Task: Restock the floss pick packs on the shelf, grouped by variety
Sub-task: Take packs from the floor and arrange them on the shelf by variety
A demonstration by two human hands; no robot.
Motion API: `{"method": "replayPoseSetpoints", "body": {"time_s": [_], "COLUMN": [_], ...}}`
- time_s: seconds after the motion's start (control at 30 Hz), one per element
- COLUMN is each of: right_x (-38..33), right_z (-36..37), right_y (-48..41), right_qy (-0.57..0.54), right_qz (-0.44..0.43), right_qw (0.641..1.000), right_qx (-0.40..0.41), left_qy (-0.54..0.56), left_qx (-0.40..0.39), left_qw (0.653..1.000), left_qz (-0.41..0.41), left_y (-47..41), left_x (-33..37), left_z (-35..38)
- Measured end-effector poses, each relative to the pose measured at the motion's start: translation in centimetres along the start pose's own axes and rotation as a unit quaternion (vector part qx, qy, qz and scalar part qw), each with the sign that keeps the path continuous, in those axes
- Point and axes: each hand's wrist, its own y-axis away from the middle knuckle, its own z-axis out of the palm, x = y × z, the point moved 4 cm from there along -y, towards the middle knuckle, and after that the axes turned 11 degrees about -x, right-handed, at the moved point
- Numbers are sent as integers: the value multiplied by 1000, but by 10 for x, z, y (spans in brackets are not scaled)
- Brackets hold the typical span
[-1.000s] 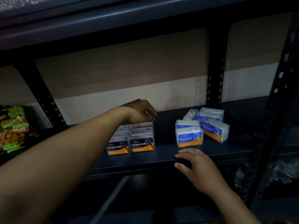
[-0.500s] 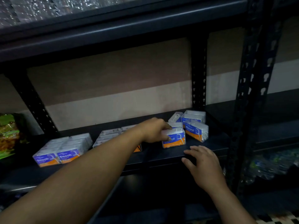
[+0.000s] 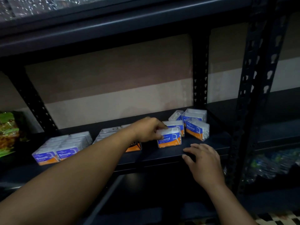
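The left hand (image 3: 147, 129) pinches the front Round floss pick pack (image 3: 169, 139) on the shelf (image 3: 151, 153), probably to square it with the skewed Round packs (image 3: 197, 129) behind; the right hand (image 3: 203, 159) rests flat-fingered on the shelf edge, likely bracing

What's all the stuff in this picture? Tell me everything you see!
Smooth packs: two labels in front, more behind; blue and orange; shelf's left.
Middle packs: count unclear, mostly hidden; clear lids, black-and-orange front; shelf's middle.
Round packs: about five; blue and orange; shelf's right.
Snack bag: one; green and orange; far left.
Shelf: one; dark; under the packs.
Left hand: one; grips the front Round pack.
Right hand: one; fingers flat, resting on the shelf's front edge.
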Motion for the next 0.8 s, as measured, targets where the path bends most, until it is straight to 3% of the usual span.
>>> {"method": "replayPoseSetpoints", "body": {"time_s": [0.2,0.47,0.8], "right_x": [-4,-1,2], "right_z": [2,3,7], "right_y": [-1,-5,-6], "right_qy": [-1,3,-8], "right_qz": [10,-9,-14], "right_qw": [1000,1000,1000], "right_qx": [10,21,0], "left_qy": [43,23,69], "left_qx": [71,-13,0], "left_qw": [996,1000,998], "left_qz": [14,-7,-2], "left_y": [-5,-46,-52], "left_x": [-3,0,-13], "left_z": [-27,-22,-17]}}
